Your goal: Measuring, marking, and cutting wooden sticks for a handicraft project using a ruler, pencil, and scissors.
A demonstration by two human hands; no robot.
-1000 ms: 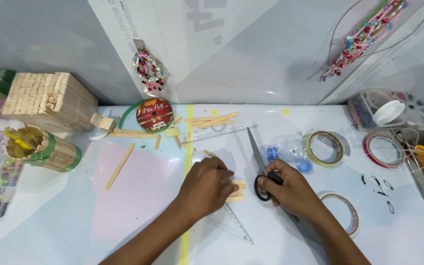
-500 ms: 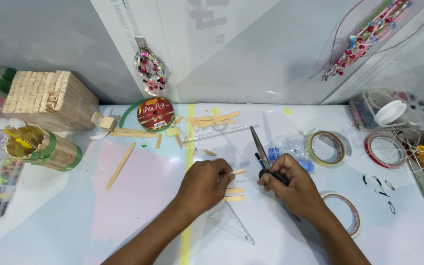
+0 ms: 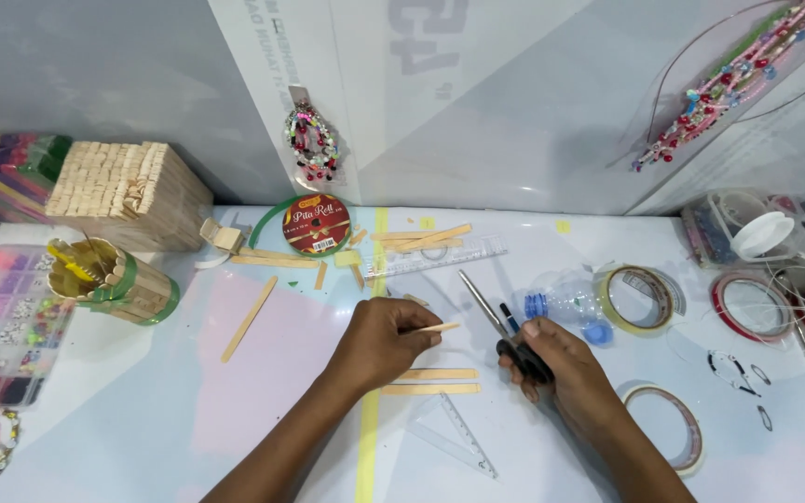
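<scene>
While the desk (image 3: 142, 410) carries craft clutter:
Left hand (image 3: 386, 343): pinches a thin wooden stick (image 3: 436, 328), tip pointing right.
Cut sticks (image 3: 435, 381): lying just below it.
Right hand (image 3: 561, 368): closed on black-handled scissors (image 3: 503, 326), blades shut, angled up-left.
Advice: keep the stick steady and square to the blades.

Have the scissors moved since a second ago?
Yes. The scissors in the right hand swung up off the table, blades now closed and pointing toward the clear ruler.
</scene>
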